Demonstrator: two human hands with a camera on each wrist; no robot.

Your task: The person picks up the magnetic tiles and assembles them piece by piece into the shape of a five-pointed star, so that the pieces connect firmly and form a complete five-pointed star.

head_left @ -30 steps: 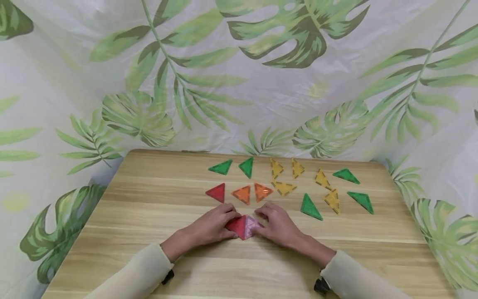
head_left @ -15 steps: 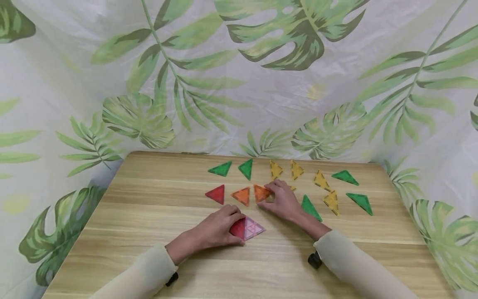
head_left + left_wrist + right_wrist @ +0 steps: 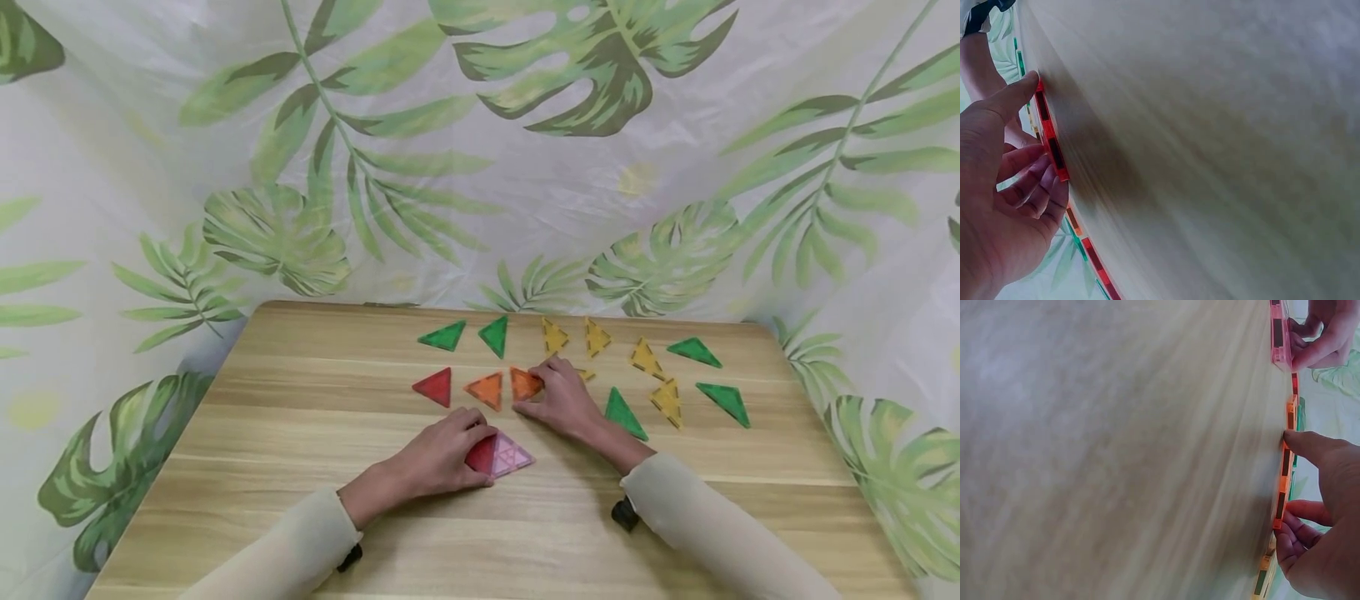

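My left hand [image 3: 438, 457] grips a red triangular magnetic tile [image 3: 481, 455], thumb at its near corner and fingers at the far one. Against that tile's right side lies a pink triangular tile [image 3: 513, 457], the two forming a diamond flat on the table. Farther back, my right hand [image 3: 564, 402] holds an orange triangular tile [image 3: 523, 384] by its edges; the right wrist view shows thumb and fingertips at either end of the orange tile [image 3: 1282, 487]. A second orange tile [image 3: 485, 392] lies just left of it, and another red tile [image 3: 437, 387] beyond that.
Along the back of the wooden table [image 3: 300, 400] lie two green triangles, one being this green tile [image 3: 444, 335]. Several yellow triangles, such as this yellow tile [image 3: 647, 358], spread to the right, one partly hidden by my right hand. More green tiles [image 3: 723, 403] lie farther right.
My right hand has left the pink tile and moved back to the orange tile, which it now holds. My left hand stays on the red tile, which has shifted very slightly.
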